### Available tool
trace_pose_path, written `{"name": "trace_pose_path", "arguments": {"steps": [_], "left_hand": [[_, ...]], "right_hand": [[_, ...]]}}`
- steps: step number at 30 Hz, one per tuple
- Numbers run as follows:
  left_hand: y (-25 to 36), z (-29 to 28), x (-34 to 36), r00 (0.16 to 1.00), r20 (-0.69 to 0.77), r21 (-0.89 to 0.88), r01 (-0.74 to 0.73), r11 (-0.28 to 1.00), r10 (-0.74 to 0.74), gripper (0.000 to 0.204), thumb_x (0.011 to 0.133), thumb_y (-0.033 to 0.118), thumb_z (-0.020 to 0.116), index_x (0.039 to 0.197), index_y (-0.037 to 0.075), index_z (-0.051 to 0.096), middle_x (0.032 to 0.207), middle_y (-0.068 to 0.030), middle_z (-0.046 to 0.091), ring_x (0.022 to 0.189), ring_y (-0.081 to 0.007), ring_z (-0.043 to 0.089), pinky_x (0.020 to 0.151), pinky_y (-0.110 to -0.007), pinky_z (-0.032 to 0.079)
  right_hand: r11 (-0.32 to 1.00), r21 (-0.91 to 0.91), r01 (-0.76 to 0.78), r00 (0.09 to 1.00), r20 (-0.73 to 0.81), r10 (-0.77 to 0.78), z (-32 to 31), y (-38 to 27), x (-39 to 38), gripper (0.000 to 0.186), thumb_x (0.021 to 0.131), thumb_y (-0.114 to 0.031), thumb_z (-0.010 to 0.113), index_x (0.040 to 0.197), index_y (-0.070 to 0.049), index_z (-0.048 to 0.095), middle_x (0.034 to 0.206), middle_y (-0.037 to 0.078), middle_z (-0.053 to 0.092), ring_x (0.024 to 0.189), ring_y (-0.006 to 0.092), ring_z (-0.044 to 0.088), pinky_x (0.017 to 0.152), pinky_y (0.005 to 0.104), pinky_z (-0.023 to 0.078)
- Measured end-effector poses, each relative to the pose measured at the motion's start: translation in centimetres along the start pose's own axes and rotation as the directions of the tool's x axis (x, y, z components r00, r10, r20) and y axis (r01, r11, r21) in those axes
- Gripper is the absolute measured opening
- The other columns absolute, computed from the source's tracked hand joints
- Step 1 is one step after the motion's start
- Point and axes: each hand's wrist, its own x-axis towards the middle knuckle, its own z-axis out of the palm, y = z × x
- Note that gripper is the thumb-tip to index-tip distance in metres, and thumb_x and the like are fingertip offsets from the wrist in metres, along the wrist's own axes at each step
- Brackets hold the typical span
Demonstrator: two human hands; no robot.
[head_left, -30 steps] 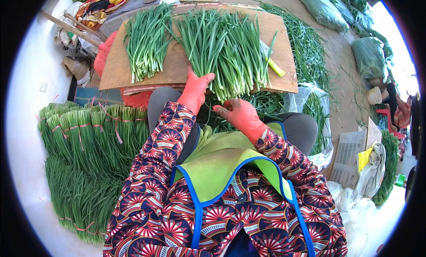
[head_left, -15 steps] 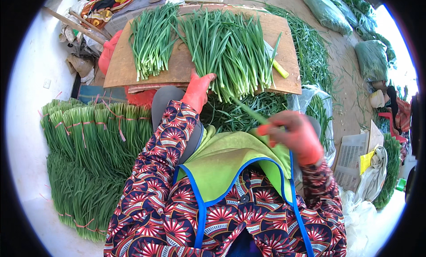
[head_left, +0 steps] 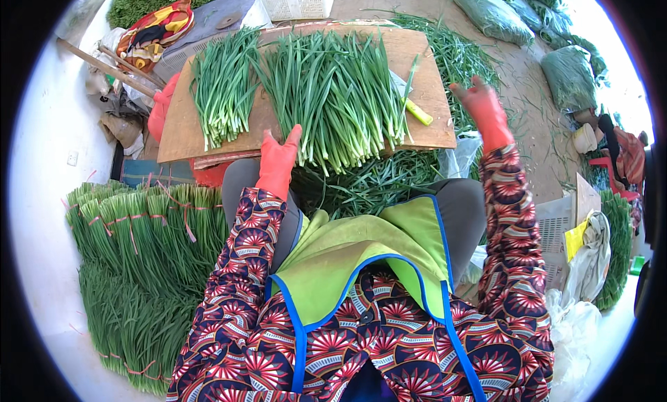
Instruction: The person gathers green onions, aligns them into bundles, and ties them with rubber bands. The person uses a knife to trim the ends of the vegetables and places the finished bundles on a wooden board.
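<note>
On the wooden board (head_left: 179, 135) lie a smaller pile of garlic chives (head_left: 224, 89) and a larger pile of garlic chives (head_left: 333, 96), pale cut ends toward me. My left hand (head_left: 279, 159), in a red glove, is at the board's front edge beside the larger pile. Its thumb and fingers are apart with nothing between them. Out past the board's right edge, my red-gloved right hand (head_left: 485, 114) hovers over loose leaves, fingers apart and holding nothing I can see. A knife with a yellow-green handle (head_left: 419, 112) rests at the board's right, its blade partly under leaves.
Tied chive bundles (head_left: 139, 225) are stacked at my left. Loose leaves (head_left: 455, 55) cover the floor beyond the board and lie below it. Filled green bags (head_left: 568, 79) stand far right. A white crate (head_left: 299, 1) is behind the board, another crate (head_left: 552, 228) at right.
My right hand has swung up and outward from above my lap to past the board's right edge; the green leaf it held no longer shows there. My left hand has drawn back from the stems.
</note>
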Motion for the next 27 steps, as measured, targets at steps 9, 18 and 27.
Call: {"name": "trace_pose_path", "arguments": {"steps": [9, 18, 27], "left_hand": [[1.2, 0.9, 0.8, 0.982, 0.030, 0.155, -0.188, 0.970, 0.185, 0.112, 0.071, 0.059, 0.073, 0.143, -0.009, 0.020, 0.142, -0.0280, 0.037, 0.132, -0.0354, 0.039, 0.108, -0.037, 0.032], [0.9, 3.6, 2.6, 0.979, 0.035, 0.027, -0.204, 0.979, 0.203, 0.108, 0.071, 0.042, 0.080, 0.146, -0.004, 0.017, 0.144, -0.0267, 0.035, 0.133, -0.0354, 0.036, 0.109, -0.036, 0.031], [2.1, 1.5, 1.6, 0.996, 0.029, -0.379, 0.087, 0.921, -0.082, 0.053, 0.088, 0.026, 0.058, 0.131, -0.001, 0.043, 0.094, -0.0069, 0.058, 0.079, -0.0143, 0.054, 0.070, -0.029, 0.046]], "right_hand": [[0.986, 0.160, -0.050, 0.591, 0.800, -0.100, 9.6, -6.4, -16.5, 0.042, 0.086, -0.042, 0.059, 0.094, -0.002, 0.069, 0.072, 0.010, 0.068, 0.065, 0.0209, 0.066, 0.069, 0.0356, 0.052], [0.880, 0.390, -0.273, 0.718, 0.691, -0.084, 12.1, -6.2, -17.6, 0.032, 0.091, -0.031, 0.056, 0.088, -0.001, 0.066, 0.066, 0.009, 0.065, 0.052, 0.0141, 0.063, 0.056, 0.0277, 0.050], [0.894, 0.314, -0.318, 0.701, 0.713, -0.001, 10.2, -4.6, -17.3, 0.036, 0.088, -0.033, 0.064, 0.100, 0.000, 0.066, 0.069, 0.006, 0.065, 0.056, 0.0122, 0.062, 0.055, 0.0272, 0.051]]}}
